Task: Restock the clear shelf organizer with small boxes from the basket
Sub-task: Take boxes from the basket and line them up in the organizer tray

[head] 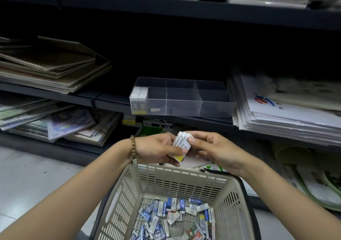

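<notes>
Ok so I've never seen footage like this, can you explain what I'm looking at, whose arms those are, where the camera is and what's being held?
There is no machine: the single picture comes from a camera worn on a person's head, looking down at their own arms. The left hand and right hand together hold a stack of small white boxes above a beige basket with many loose boxes in it. Ahead, on a dark shelf, sits the clear organizer; only its left end holds stocked boxes. Paper pads lie on either side.
</notes>
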`<state>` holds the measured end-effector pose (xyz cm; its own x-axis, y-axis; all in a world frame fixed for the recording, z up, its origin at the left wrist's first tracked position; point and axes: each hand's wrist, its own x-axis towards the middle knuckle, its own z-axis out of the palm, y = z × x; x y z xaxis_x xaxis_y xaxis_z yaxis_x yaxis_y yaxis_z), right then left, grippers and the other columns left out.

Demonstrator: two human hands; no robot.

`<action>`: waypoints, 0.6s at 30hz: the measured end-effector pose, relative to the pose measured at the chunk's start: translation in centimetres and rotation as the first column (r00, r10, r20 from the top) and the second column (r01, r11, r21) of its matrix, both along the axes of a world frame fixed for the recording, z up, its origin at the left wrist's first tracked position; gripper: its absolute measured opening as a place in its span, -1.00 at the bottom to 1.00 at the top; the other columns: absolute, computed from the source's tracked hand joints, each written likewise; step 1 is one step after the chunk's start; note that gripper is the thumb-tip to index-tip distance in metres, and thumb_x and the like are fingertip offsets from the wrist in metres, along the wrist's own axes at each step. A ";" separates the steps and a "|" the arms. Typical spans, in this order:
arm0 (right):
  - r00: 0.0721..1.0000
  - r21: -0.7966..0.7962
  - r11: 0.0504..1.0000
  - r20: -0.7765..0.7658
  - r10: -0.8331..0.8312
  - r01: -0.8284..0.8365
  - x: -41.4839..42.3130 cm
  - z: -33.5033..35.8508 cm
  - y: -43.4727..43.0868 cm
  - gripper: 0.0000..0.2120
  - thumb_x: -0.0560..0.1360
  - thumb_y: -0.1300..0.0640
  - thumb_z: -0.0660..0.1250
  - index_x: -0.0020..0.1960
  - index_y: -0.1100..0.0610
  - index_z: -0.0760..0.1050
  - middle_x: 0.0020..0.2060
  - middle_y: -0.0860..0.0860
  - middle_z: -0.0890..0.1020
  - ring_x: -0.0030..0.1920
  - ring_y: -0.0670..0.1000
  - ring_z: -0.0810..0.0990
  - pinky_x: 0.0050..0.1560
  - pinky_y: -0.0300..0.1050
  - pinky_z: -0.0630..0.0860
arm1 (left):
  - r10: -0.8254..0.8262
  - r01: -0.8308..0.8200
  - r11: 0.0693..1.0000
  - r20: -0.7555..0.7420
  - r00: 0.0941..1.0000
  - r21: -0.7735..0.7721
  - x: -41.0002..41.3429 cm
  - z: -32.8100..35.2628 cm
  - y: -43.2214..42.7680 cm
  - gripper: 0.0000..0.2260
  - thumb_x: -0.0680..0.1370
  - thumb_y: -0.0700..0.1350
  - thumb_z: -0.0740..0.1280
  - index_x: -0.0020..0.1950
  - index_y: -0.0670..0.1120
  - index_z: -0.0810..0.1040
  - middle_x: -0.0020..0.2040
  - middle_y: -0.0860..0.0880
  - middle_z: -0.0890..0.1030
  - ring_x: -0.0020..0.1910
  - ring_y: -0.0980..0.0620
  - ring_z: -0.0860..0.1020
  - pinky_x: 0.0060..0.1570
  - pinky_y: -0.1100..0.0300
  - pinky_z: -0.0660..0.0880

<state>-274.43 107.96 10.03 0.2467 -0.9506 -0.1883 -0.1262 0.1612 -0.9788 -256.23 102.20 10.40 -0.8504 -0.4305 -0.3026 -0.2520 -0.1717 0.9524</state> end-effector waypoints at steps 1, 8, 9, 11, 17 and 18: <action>1.000 -0.005 1.000 0.018 -0.015 0.016 0.1 -0.1 0.0 -0.69 0.47 0.03 0.31 0.19 0.03 0.55 0.04 0.05 0.68 0.00 -0.02 0.61 0.04 -0.18 0.52 | 0.017 -0.017 1.000 -0.010 1.000 0.005 0.1 0.1 0.1 -0.94 0.56 -0.26 0.21 0.01 -0.18 0.44 -0.10 -0.13 0.45 -0.18 0.13 0.48 -0.13 0.33 0.54; 0.964 -0.080 0.982 0.217 -0.153 0.174 1.2 1.2 -1.1 -0.67 0.46 0.10 0.32 0.20 0.19 0.53 0.05 0.13 0.67 -0.04 -0.04 0.63 -0.09 -0.30 0.56 | 0.434 -0.443 0.888 -0.095 0.896 -0.120 1.3 0.5 -1.2 -0.67 0.33 -0.08 0.49 0.03 -0.15 0.55 -0.05 -0.10 0.68 -0.09 0.06 0.64 -0.02 0.23 0.57; 0.954 -0.079 0.977 0.245 -0.173 0.197 1.5 1.4 -1.4 -0.68 0.48 0.14 0.31 0.21 0.21 0.51 0.06 0.14 0.66 -0.03 -0.03 0.62 -0.10 -0.30 0.57 | 0.483 -0.498 0.850 -0.124 0.867 -0.172 1.5 0.8 -1.4 -0.66 0.32 -0.06 0.50 0.03 -0.14 0.56 -0.07 -0.08 0.68 -0.13 0.10 0.65 -0.12 0.29 0.57; 0.936 -0.051 0.974 0.292 -0.196 0.220 2.2 1.8 -2.4 -0.69 0.51 0.18 0.29 0.24 0.23 0.48 0.09 0.14 0.65 0.02 0.02 0.63 -0.09 -0.29 0.57 | 0.539 -0.577 0.774 -0.205 0.817 -0.261 2.1 1.3 -2.0 -0.60 0.25 0.03 0.50 0.00 -0.12 0.57 -0.10 -0.05 0.69 -0.15 0.11 0.65 -0.17 0.31 0.56; 0.968 -0.061 0.993 0.237 -0.088 0.105 3.9 5.1 -6.8 -0.75 0.54 0.23 0.27 0.19 0.23 0.53 0.08 0.12 0.66 0.01 -0.05 0.66 -0.03 -0.32 0.57 | 0.636 -0.712 0.659 -0.326 0.700 -0.243 3.5 2.4 -4.6 -0.74 0.38 -0.06 0.47 0.02 -0.09 0.60 -0.08 0.01 0.68 -0.10 0.14 0.65 -0.19 0.32 0.56; 0.977 -0.075 0.994 0.200 -0.068 0.085 4.2 5.6 -7.6 -0.74 0.54 0.23 0.26 0.20 0.24 0.52 0.09 0.14 0.65 0.02 -0.04 0.66 0.00 -0.31 0.57 | 0.653 -0.730 0.640 -0.330 0.682 -0.241 3.8 2.5 -5.1 -0.75 0.38 -0.05 0.47 0.02 -0.07 0.60 -0.09 0.03 0.68 -0.10 0.17 0.64 -0.21 0.33 0.55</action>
<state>-270.23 100.35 15.62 0.1969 -0.9784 -0.0629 0.0801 0.0800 -0.9936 -252.42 97.15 12.91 -0.2818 -0.9533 0.1083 0.0050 0.1114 0.9938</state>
